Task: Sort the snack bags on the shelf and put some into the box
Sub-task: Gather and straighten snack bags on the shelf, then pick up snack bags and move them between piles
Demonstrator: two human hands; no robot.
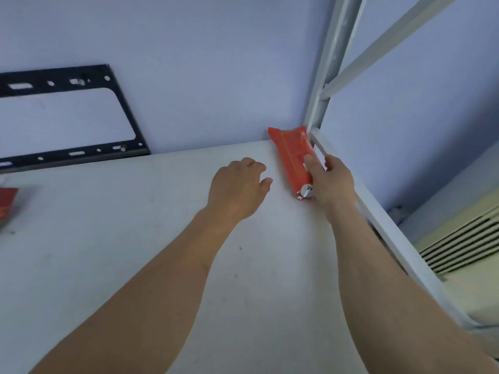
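Right of centre, by the shelf [162,238] frame, right hand [333,182] is pinching the bag [293,155]; left hand [237,184] is hovering loose, holding nothing. Best lifting clear of the rail.

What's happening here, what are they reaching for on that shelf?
A person is reaching across a white shelf to a red snack bag lying in the far right corner, by the metal frame. The right hand grips the bag's near end, thumb on top. The left hand hovers beside it, fingers loosely curled, holding nothing. Another red bag shows at the left edge. No box is in view.
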